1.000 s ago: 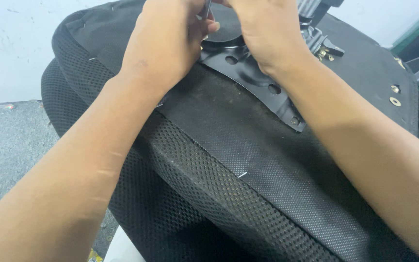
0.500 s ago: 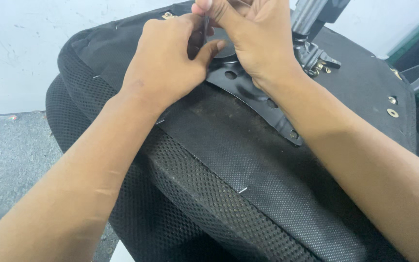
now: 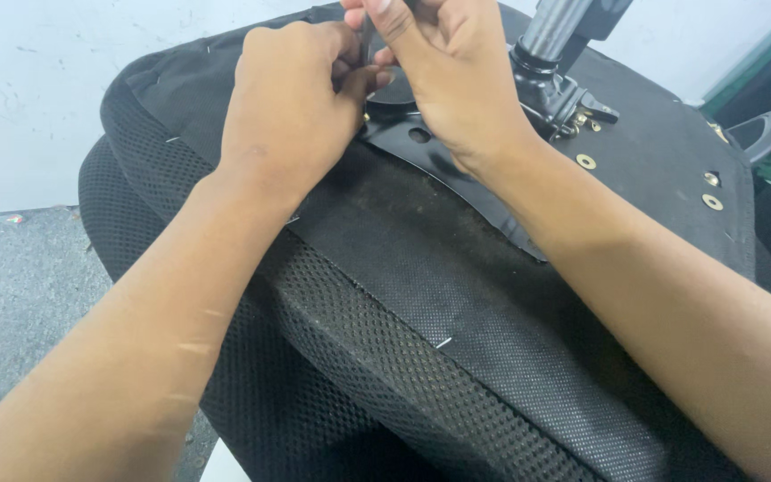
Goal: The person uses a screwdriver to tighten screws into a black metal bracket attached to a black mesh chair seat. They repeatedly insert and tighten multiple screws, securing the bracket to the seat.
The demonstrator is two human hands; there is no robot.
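An upturned black office chair seat (image 3: 457,295) fills the view, its fabric underside facing up. A black metal plate (image 3: 457,174) lies on it, with a grey cylinder column (image 3: 553,31) rising from the plate's far end. My left hand (image 3: 292,98) and my right hand (image 3: 443,76) meet above the plate's near-left corner. Both pinch a thin dark metal tool (image 3: 366,36) held upright between the fingers. The tool's tip and what it touches are hidden behind the fingers.
Brass threaded inserts (image 3: 712,202) dot the seat's right side. A black armrest bracket (image 3: 760,134) shows at the far right. The mesh cushion edge (image 3: 350,357) runs along the near side. Grey floor (image 3: 20,286) and a white wall (image 3: 37,80) lie to the left.
The view has shifted so the hands and plate sit lower in frame. Both hands stay closed together on the tool at the same spot on the plate.
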